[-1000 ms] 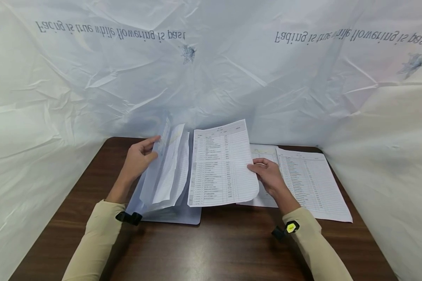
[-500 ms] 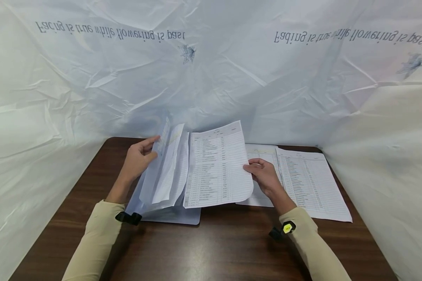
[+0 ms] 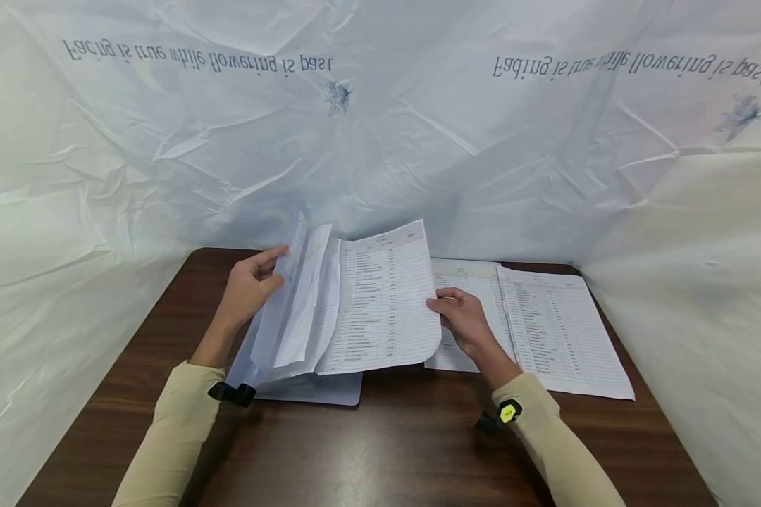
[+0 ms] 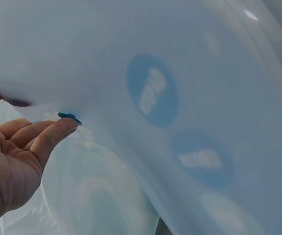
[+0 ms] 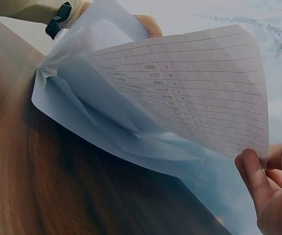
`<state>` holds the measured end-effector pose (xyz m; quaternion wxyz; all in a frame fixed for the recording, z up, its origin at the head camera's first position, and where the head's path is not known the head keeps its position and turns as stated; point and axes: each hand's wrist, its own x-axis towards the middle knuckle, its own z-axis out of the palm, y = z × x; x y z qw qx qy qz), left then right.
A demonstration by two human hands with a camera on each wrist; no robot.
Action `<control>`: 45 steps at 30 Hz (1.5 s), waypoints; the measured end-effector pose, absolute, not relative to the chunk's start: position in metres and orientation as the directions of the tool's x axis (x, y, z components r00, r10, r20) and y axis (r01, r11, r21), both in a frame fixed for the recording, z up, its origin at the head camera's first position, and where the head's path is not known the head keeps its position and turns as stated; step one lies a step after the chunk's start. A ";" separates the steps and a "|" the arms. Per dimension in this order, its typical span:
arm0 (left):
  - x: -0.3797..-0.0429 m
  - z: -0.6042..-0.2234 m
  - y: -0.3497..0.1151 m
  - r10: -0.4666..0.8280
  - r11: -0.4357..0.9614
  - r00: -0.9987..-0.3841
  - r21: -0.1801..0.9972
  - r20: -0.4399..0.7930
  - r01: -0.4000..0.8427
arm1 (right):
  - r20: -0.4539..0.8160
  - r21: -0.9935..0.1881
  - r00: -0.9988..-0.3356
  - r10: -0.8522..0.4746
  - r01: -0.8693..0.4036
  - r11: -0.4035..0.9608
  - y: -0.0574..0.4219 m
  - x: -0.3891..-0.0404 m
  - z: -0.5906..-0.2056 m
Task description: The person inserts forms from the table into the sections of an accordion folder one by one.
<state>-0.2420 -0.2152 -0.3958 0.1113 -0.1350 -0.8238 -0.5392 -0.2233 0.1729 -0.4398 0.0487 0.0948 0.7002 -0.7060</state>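
A translucent bluish plastic document folder [image 3: 317,391] lies at the middle left of the table, its upper cover raised. My left hand [image 3: 247,290] holds that cover by its edge, thumb on the near side. In the left wrist view a small teal snap button [image 4: 70,118] shows at the fingertips. Several papers [image 3: 303,310] stand tilted inside the folder. My right hand [image 3: 461,318] pinches the right edge of a printed sheet [image 3: 383,303]. The sheet's left side reaches into the folder beside those papers. In the right wrist view the sheet bows upward above the folder's lower cover.
Right of the folder lie two more printed lists on the dark wooden table [image 3: 355,458]: a partly covered sheet [image 3: 466,271] and a fully visible sheet [image 3: 567,331]. A white plastic curtain [image 3: 380,141] with upside-down lettering hangs behind and at both sides.
My right hand has moved left with the printed sheet, and the sheet's left edge has gone behind the folder's papers. More of the covered list shows. My left hand has stayed in place.
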 end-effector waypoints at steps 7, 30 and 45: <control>-0.242 -0.396 -0.216 0.097 0.386 -0.938 0.856 0.333 0.344 | -0.203 -0.979 -0.978 0.040 0.202 -0.034 0.164 -0.223 -0.444; -0.240 -0.400 -0.218 0.096 0.392 -0.925 0.840 0.369 0.376 | -0.171 -0.985 -0.985 -0.031 0.171 0.004 0.162 -0.210 -0.448; -0.241 -0.400 -0.220 0.094 0.407 -0.926 0.835 0.365 0.370 | -0.177 -0.984 -0.981 -0.077 0.178 -0.008 0.146 -0.220 -0.448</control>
